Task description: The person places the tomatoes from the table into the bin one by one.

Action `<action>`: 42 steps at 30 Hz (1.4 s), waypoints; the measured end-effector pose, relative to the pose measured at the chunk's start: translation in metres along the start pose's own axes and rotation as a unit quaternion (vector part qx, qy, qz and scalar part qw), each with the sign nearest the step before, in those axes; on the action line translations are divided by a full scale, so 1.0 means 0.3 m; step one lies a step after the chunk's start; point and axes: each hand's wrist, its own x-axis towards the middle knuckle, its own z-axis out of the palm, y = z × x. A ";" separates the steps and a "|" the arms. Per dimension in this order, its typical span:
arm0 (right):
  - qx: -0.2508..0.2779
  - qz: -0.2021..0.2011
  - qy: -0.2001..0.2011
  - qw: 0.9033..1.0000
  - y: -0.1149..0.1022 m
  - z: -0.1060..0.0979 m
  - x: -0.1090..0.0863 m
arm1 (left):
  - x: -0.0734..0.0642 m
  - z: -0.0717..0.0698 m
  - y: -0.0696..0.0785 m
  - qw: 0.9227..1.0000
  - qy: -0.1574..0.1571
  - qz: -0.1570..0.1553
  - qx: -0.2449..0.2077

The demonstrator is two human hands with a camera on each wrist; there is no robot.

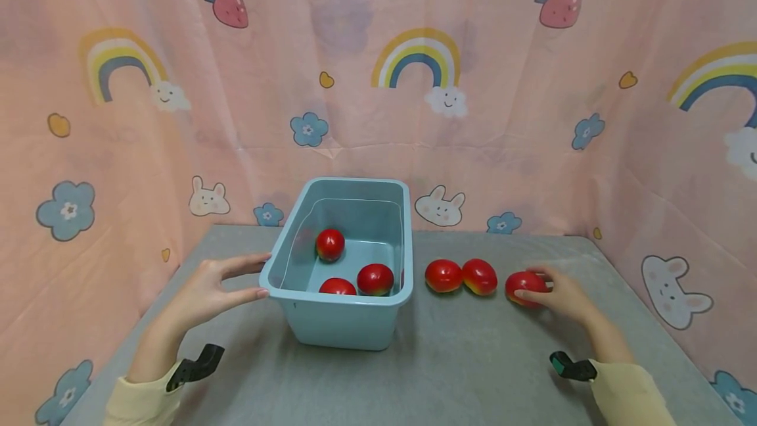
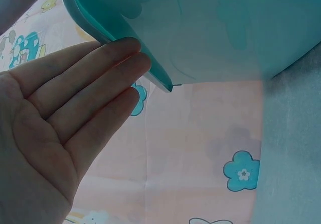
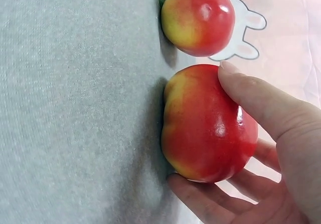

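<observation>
My right hand (image 1: 564,294) grips a red apple (image 1: 523,286) that is at the table surface. In the right wrist view its thumb lies along one side of the yellow-tinged apple (image 3: 208,126) and the fingers curl round the other. Two more apples, one (image 1: 480,277) touching another (image 1: 443,275), lie to the left of it. My left hand (image 1: 207,291) touches the left rim of a light blue plastic bin (image 1: 343,321) with its fingertips. Its fingers (image 2: 95,83) look straight in the left wrist view. Inside the bin are apples, including one (image 1: 330,244) at the back and one (image 1: 375,279) nearer the front.
The grey table (image 1: 461,360) carries the bin and the loose apples. Behind and at both sides hangs a pink curtain (image 1: 503,169) printed with rainbows, rabbits and flowers. The bin's front wall partly hides another apple (image 1: 338,286) inside.
</observation>
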 end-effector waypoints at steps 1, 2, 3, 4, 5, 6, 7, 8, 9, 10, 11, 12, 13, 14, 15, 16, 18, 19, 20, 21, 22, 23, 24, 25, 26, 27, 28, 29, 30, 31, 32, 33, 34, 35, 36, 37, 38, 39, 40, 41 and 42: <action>0.001 0.003 0.000 1.000 0.000 0.001 0.000 | 0.000 0.000 0.000 1.000 0.000 0.001 -0.001; 0.002 0.005 0.001 1.000 0.001 0.001 0.000 | 0.000 0.000 0.000 1.000 0.000 0.002 -0.002; 0.003 0.005 0.002 1.000 0.001 0.002 0.000 | 0.001 0.000 0.000 1.000 0.000 0.002 -0.003; 0.004 0.004 0.002 1.000 0.002 0.002 -0.001 | 0.001 0.000 0.000 1.000 0.000 0.002 -0.003; 0.005 0.002 0.003 1.000 0.003 0.003 -0.001 | 0.001 0.000 0.001 1.000 0.000 0.002 -0.003; 0.006 0.001 0.005 1.000 0.004 0.004 -0.002 | 0.001 0.000 0.001 1.000 0.000 0.001 -0.003; 0.008 0.000 0.006 1.000 0.003 0.005 -0.003 | 0.001 0.000 0.001 1.000 0.000 0.001 -0.003; 0.009 -0.001 0.008 1.000 0.004 0.005 -0.004 | 0.001 0.000 0.002 1.000 0.001 0.000 -0.002; 0.010 -0.002 0.008 1.000 0.004 0.006 -0.004 | 0.001 -0.001 0.003 1.000 0.001 0.000 -0.001; 0.011 -0.001 0.008 1.000 0.004 0.006 -0.005 | 0.000 -0.001 0.004 1.000 0.001 0.000 0.000; 0.011 0.000 0.008 1.000 0.004 0.007 -0.006 | 0.000 -0.002 0.005 1.000 0.001 0.000 0.000; 0.012 0.003 0.008 1.000 0.004 0.007 -0.006 | 0.000 -0.003 0.006 1.000 0.001 0.000 0.000; 0.014 0.006 0.008 1.000 0.004 0.006 -0.007 | 0.000 -0.003 0.008 1.000 0.000 0.001 -0.001; 0.015 0.008 0.009 1.000 0.004 0.006 -0.007 | 0.000 -0.004 0.009 1.000 0.000 0.001 -0.001; 0.015 0.009 0.009 1.000 0.004 0.006 -0.007 | 0.000 -0.004 0.010 1.000 -0.001 0.001 -0.001; 0.016 0.011 0.011 1.000 0.003 0.005 -0.008 | 0.001 -0.004 0.011 1.000 -0.001 0.001 -0.002; 0.017 0.008 0.014 1.000 0.002 0.004 -0.010 | 0.001 -0.005 0.012 1.000 -0.002 0.001 -0.003; 0.017 0.004 0.016 1.000 0.001 0.002 -0.011 | 0.001 -0.005 0.012 1.000 -0.002 0.001 -0.001; 0.017 0.002 0.018 1.000 -0.001 0.001 -0.013 | 0.000 -0.005 0.012 1.000 -0.001 0.000 -0.001; 0.017 0.001 0.020 1.000 -0.004 0.000 -0.016 | 0.000 -0.005 0.012 1.000 -0.002 0.000 -0.001; 0.020 -0.001 0.021 1.000 -0.006 -0.002 -0.019 | 0.000 -0.005 0.012 1.000 -0.001 -0.001 0.000; 0.022 -0.004 0.022 1.000 -0.009 -0.003 -0.022 | 0.000 -0.005 0.012 1.000 -0.002 -0.001 0.000; 0.025 -0.004 0.023 0.999 -0.013 -0.005 -0.025 | 0.000 -0.005 0.012 1.000 -0.002 -0.001 0.000; 0.030 -0.004 0.024 0.999 -0.018 -0.008 -0.029 | 0.000 -0.005 0.012 1.000 -0.002 -0.003 0.002; 0.034 -0.002 0.025 0.999 -0.023 -0.009 -0.033 | 0.000 -0.005 0.012 1.000 -0.003 -0.003 0.002; 0.038 -0.002 0.025 0.999 -0.029 -0.011 -0.036 | 0.000 -0.005 0.012 1.000 -0.003 -0.004 0.002; 0.040 -0.001 0.026 0.999 -0.034 -0.013 -0.039 | 0.000 -0.005 0.011 1.000 -0.003 -0.004 0.001; 0.041 0.000 0.026 0.999 -0.040 -0.015 -0.042 | 0.000 -0.005 0.011 1.000 -0.003 -0.004 0.000; 0.043 0.001 0.026 0.999 -0.046 -0.017 -0.046 | -0.001 -0.005 0.011 1.000 -0.003 -0.004 0.000; 0.043 0.001 0.026 0.999 -0.052 -0.019 -0.049 | -0.001 -0.005 0.011 1.000 -0.002 -0.005 0.000; 0.042 0.001 0.027 0.999 -0.058 -0.021 -0.051 | -0.001 -0.005 0.011 1.000 -0.002 -0.004 0.000; 0.042 0.002 0.027 0.999 -0.064 -0.023 -0.054 | -0.001 -0.005 0.011 1.000 -0.002 -0.005 0.000; 0.041 0.001 0.028 0.999 -0.070 -0.025 -0.056 | -0.001 -0.005 0.011 1.000 -0.002 -0.005 0.001; 0.041 0.000 0.029 0.999 -0.077 -0.027 -0.059 | -0.001 -0.005 0.011 1.000 -0.002 -0.005 0.001; 0.041 -0.003 0.031 0.999 -0.085 -0.030 -0.061 | -0.002 -0.005 0.011 1.000 -0.002 -0.006 0.002; 0.040 -0.006 0.034 0.999 -0.092 -0.033 -0.063 | -0.002 -0.005 0.011 1.000 -0.003 -0.007 0.001; 0.040 -0.008 0.037 0.998 -0.100 -0.036 -0.065 | -0.002 -0.005 0.011 1.000 -0.003 -0.008 0.001; 0.041 -0.011 0.039 0.998 -0.109 -0.039 -0.068 | -0.002 -0.006 0.011 1.000 -0.003 -0.009 0.001; 0.040 -0.016 0.043 0.998 -0.117 -0.042 -0.069 | -0.002 -0.006 0.011 1.000 -0.004 -0.009 0.000; 0.039 -0.021 0.047 0.998 -0.125 -0.046 -0.072 | -0.002 -0.006 0.011 1.000 -0.004 -0.009 -0.001; 0.038 -0.027 0.051 0.998 -0.133 -0.049 -0.074 | -0.002 -0.006 0.011 1.000 -0.004 -0.009 -0.001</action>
